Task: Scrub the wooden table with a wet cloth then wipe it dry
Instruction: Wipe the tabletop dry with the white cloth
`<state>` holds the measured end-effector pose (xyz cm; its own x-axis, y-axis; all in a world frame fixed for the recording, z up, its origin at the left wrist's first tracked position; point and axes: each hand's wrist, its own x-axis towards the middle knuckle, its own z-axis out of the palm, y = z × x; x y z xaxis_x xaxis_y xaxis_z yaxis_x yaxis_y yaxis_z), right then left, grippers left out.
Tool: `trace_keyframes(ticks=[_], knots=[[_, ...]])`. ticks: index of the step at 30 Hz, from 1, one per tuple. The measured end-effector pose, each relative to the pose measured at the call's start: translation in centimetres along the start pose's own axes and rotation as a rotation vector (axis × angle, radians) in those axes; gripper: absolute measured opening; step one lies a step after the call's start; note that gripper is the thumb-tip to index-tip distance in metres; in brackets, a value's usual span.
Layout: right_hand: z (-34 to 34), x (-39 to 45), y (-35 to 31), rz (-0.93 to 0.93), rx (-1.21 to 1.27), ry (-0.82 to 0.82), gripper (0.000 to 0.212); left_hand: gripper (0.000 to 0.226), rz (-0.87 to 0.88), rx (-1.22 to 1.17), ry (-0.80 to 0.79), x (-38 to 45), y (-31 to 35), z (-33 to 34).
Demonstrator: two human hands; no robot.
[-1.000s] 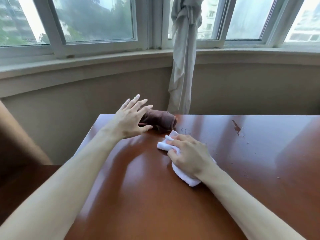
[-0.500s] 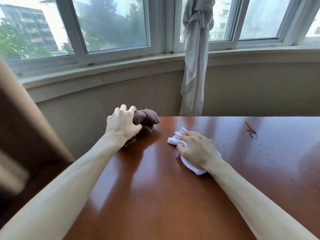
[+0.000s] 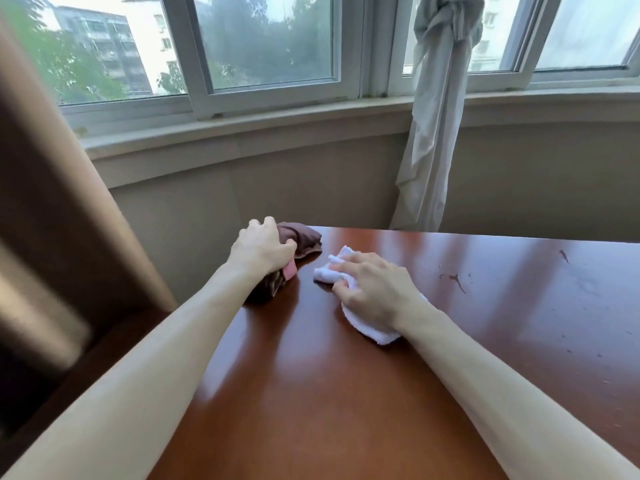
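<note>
White terry cloth [image 3: 363,320] lies bunched under the right hand [image 3: 372,289], whose fingers curl over it and press it onto the wooden table [image 3: 311,393]; its long axis runs from the far left corner, poking past the fingertips, back toward the wrist at the near right. Just to its left, apart from it, the left hand [image 3: 261,249] grips a brown cloth [image 3: 298,237] at the table's far left corner, fingers clenched round the wad, which trails under the wrist. Dark spots and streaks [image 3: 457,280] mark the glossy tabletop to the right. Beyond the table hangs a knotted pale curtain [image 3: 433,133] below the window [image 3: 263,43].
</note>
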<state>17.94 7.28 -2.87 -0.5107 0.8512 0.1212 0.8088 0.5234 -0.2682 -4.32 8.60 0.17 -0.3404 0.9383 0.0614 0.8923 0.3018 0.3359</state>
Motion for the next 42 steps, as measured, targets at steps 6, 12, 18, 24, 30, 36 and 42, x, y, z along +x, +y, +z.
trace_keyframes(ticks=[6,12,18,24,30,36,42], knots=[[1.0,8.3,3.0,0.083,-0.026,0.057,0.055,0.048,-0.044,-0.060,0.079,2.8,1.9,1.4],[1.3,9.1,2.8,0.122,-0.128,0.031,0.057,0.057,0.012,-0.157,0.020,-0.2,0.0,0.5],[1.2,0.9,-1.8,-0.020,-0.145,0.001,0.050,0.058,0.017,-0.212,0.049,-10.6,-4.0,0.1],[2.3,-11.2,-10.7,-0.309,-0.034,0.025,0.066,0.051,-0.026,-0.164,0.038,-19.5,-7.3,-0.1],[2.7,-17.0,-14.7,-0.468,0.071,0.026,0.051,0.043,-0.098,-0.246,0.048,-24.6,-9.3,-1.2],[1.7,-10.8,-14.6,-0.383,0.042,-0.092,0.045,0.047,-0.111,-0.206,0.047,-26.5,-9.4,-1.0],[3.6,-1.5,-14.5,-0.264,0.008,-0.104,0.066,0.055,-0.094,-0.172,0.091,-26.5,-9.3,-0.3]])
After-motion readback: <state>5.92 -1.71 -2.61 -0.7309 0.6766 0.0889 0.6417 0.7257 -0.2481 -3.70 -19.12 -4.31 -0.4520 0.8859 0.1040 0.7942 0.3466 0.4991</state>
